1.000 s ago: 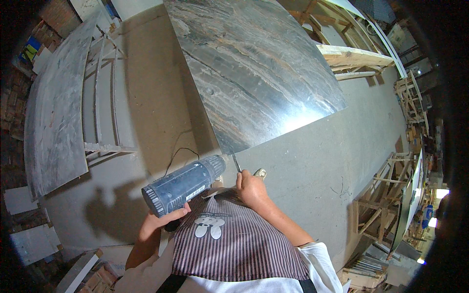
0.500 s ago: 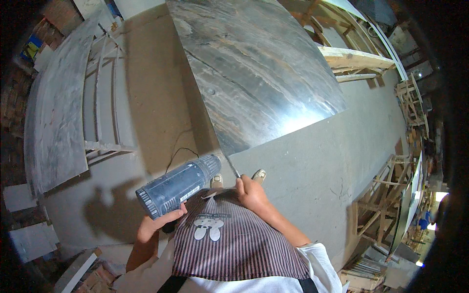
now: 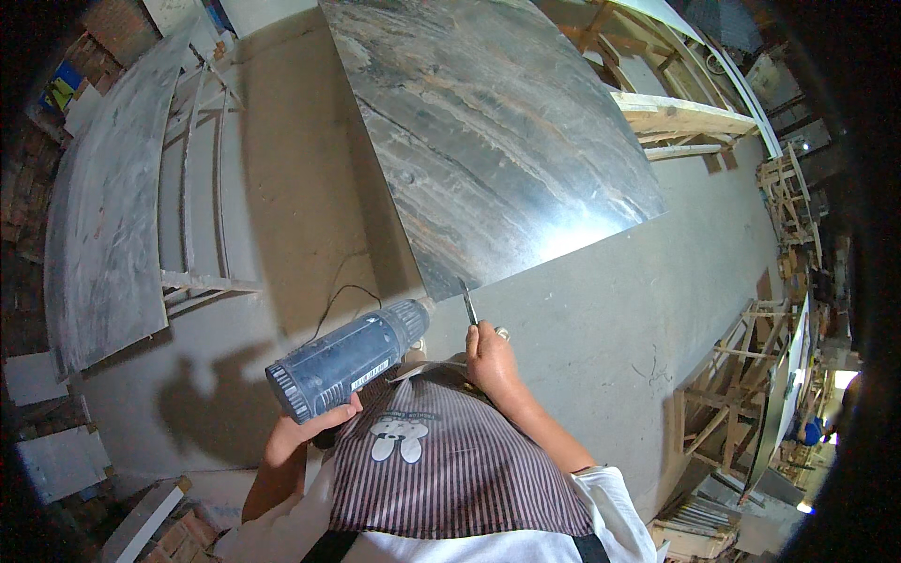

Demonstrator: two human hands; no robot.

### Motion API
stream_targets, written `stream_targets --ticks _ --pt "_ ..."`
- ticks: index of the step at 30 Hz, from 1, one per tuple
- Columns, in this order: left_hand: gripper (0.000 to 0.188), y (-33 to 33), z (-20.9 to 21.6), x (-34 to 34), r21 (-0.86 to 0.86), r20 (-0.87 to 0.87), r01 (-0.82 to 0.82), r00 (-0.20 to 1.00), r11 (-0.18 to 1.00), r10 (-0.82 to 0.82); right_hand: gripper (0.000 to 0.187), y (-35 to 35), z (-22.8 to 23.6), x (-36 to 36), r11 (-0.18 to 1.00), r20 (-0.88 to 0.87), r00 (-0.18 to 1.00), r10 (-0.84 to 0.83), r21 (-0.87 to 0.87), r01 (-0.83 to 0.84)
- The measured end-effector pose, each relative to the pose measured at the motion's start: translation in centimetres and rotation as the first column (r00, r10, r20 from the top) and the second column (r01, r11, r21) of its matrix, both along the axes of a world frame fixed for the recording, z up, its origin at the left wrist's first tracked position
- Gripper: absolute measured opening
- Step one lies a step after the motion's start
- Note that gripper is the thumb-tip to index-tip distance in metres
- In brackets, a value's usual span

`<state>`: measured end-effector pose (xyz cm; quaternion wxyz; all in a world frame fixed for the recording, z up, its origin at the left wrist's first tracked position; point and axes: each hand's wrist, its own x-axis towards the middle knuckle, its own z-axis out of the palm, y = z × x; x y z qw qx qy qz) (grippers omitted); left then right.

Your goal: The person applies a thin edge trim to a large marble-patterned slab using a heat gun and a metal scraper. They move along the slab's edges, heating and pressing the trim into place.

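In my left hand point(image 3: 314, 430) is a dark blue heat gun point(image 3: 349, 358), its grip mostly hidden under the body. The nozzle points up and right, close to the near corner of a grey, brown-veined stone slab point(image 3: 507, 141). My right hand point(image 3: 494, 364) is closed around a slim metal tool point(image 3: 471, 304), whose exact kind I cannot make out. Its tip overlaps the slab's near edge in view; whether it touches the stone I cannot tell. A dark cord point(image 3: 330, 298) curves out behind the heat gun.
A second grey slab point(image 3: 117, 197) rests on a metal frame point(image 3: 202, 280) at the left. Wooden supports point(image 3: 690, 114) stand at the far right, and another wooden rack point(image 3: 732, 399) holds panels at the near right. Concrete floor point(image 3: 601, 319) lies between them.
My right hand has moved slightly up and right, and its metal tool has swung from leaning left to nearly upright. The heat gun has shifted slightly right.
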<state>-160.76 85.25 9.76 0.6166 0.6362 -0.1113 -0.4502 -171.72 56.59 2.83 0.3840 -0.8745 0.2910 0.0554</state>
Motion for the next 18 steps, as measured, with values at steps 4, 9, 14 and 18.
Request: stream_targets --ticks 4,9,14,18 --pt "0.036 -0.1 0.0 0.1 0.027 -0.009 -0.004 1.0 1.0 0.005 0.029 0.6 0.2 0.1 0.996 -0.002 0.996 0.086 0.007 -0.086" --pt "0.04 -0.3 0.4 0.0 -0.004 -0.073 -0.066 0.995 0.998 0.065 0.03 0.4 -0.6 0.3 0.999 -0.027 0.999 0.038 -0.01 -0.039" --pt "0.041 0.3 -0.9 0.0 -0.009 -0.1 -0.074 0.992 0.997 0.072 0.031 0.7 -1.8 0.2 0.994 0.069 0.992 0.106 -0.007 -0.105" --pt "0.041 -0.1 0.5 0.0 0.022 -0.094 -0.109 0.989 0.994 0.11 0.033 0.5 -0.3 0.8 0.999 -0.065 0.997 0.048 -0.009 -0.048"
